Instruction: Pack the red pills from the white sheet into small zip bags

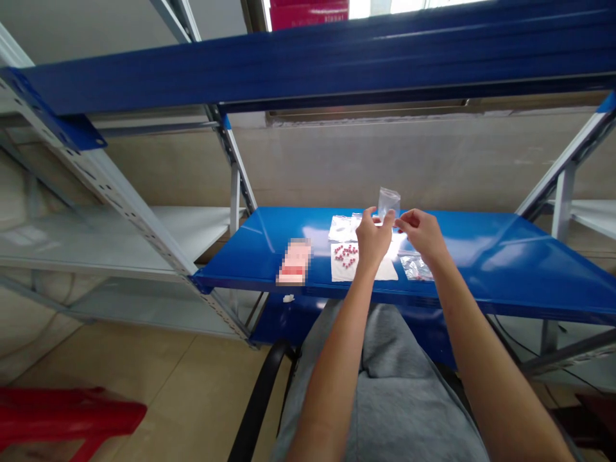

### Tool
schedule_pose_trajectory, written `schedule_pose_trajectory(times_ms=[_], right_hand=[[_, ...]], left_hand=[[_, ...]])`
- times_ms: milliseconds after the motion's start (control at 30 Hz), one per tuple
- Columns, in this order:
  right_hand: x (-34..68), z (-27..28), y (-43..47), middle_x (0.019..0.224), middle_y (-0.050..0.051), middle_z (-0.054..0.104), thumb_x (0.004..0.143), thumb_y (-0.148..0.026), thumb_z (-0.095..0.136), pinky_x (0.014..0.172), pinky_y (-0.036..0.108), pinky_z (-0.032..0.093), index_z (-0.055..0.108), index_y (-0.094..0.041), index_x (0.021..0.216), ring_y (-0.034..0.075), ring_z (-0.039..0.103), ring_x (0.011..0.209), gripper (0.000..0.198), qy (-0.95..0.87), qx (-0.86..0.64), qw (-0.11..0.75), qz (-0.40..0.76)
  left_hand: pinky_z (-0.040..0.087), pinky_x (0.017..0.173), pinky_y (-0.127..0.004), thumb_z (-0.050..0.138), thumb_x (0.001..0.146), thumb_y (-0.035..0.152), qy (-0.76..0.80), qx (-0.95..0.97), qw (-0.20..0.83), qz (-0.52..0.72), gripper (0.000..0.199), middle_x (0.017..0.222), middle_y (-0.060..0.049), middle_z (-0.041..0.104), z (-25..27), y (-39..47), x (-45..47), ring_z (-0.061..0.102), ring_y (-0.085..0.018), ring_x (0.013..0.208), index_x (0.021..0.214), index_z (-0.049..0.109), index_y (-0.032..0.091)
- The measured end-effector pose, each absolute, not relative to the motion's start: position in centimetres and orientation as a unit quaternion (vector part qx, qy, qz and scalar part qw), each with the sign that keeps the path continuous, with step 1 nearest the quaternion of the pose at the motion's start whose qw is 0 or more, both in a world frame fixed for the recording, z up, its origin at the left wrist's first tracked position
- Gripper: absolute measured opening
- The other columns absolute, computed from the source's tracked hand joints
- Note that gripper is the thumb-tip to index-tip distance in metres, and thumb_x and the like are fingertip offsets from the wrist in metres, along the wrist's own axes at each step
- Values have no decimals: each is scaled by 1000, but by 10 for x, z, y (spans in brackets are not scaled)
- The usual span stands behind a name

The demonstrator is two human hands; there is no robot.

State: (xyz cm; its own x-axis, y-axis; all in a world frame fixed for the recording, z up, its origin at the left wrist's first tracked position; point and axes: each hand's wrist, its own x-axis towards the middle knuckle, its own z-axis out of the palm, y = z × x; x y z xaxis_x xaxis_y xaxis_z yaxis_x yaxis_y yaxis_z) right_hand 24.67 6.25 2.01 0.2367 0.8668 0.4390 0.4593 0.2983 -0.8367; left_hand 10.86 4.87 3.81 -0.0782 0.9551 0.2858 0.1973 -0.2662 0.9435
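A: What's closest in, before you hit the hands?

B: Grey trousers first, then a blue counter with a white sheet on it, so I'll go by that. Red beads are scattered over its left part. Left of the sheet there's a pixelated pinkish item, and just right of it a crinkly packet with a bit of red showing.

A: And the fingers?

B: Left hand is over the sheet's right half, gripping a clear bag, thumb overlapping its lower part. The bag sticks up past the fingertips, beyond the sheet's far edge. Right hand is off to the sheet's right, thumb and index pinched together by the bag's lower right edge. Can't tell if they've got hold of it tbh.

A: Further back?

B: Flat clear packets just behind the sheet, then the wall.
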Motion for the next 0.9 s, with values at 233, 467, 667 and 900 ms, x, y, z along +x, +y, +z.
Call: schedule_pose_trajectory(times_ms=[233, 467, 667, 900], right_hand=[[185, 18, -14, 89, 6, 72, 75, -49, 77, 55, 27, 45, 61, -21, 103, 20, 65, 75, 43, -583, -525, 492, 377], [173, 11, -29, 84, 5, 70, 77, -51, 75, 55, 28, 48, 65, -22, 108, 23, 70, 80, 44, -565, -509, 543, 355], [169, 0, -32, 68, 3, 66, 75, -49, 76, 49, 26, 42, 65, -19, 83, 19, 64, 62, 33, -560, -497, 547, 375], [161, -3, -30, 66, 3, 66, 76, -56, 74, 51, 28, 45, 63, -21, 77, 17, 58, 59, 36, -576, -507, 522, 372]], left_hand=[[54, 78, -27, 53, 88, 10, 538, 530, 382, 532, 24, 93, -6, 76, 17, 0, 54, 71, -17, 85, 103, 71, 19], [53, 75, -24, 60, 84, 11, 466, 613, 467, 434, 28, 83, -3, 75, 17, -20, -3, 68, -13, 71, 108, 73, 18], [55, 88, -32, 69, 85, 19, 477, 697, 401, 356, 33, 108, -7, 78, 20, -25, -20, 73, -19, 87, 118, 72, 20], [44, 111, -46, 85, 77, 34, 541, 755, 151, 340, 70, 140, -13, 64, 37, -43, -8, 57, -34, 132, 141, 59, 23]])
